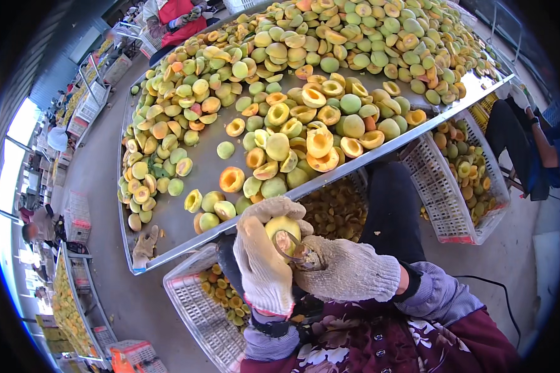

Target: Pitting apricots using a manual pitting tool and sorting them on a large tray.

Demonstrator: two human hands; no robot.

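Note:
My left hand (pixel 264 261), in a knitted work glove, holds a halved yellow-green stone fruit (pixel 275 226), its cut face with the brown pit turned up. My right hand (pixel 347 269), gloved too, grips a small tool with a curved metal loop blade (pixel 283 255); the loop lies around the pit at the fruit's face. Just beyond my hands is the near edge of a metal table (pixel 205 246). Pitted fruit halves (pixel 319 142) with hollow centres lie heaped there, and a larger pile of halves (pixel 378 42) spreads behind them.
A spare glove (pixel 144 247) lies in the table's left corner. White plastic crates of halves stand left (pixel 200 305) and right (pixel 441 196); a container of brown pits (pixel 336 210) sits below the edge. Co-workers sit beyond the table (pixel 182 21) and at the right (pixel 536 140). A black cable crosses the floor.

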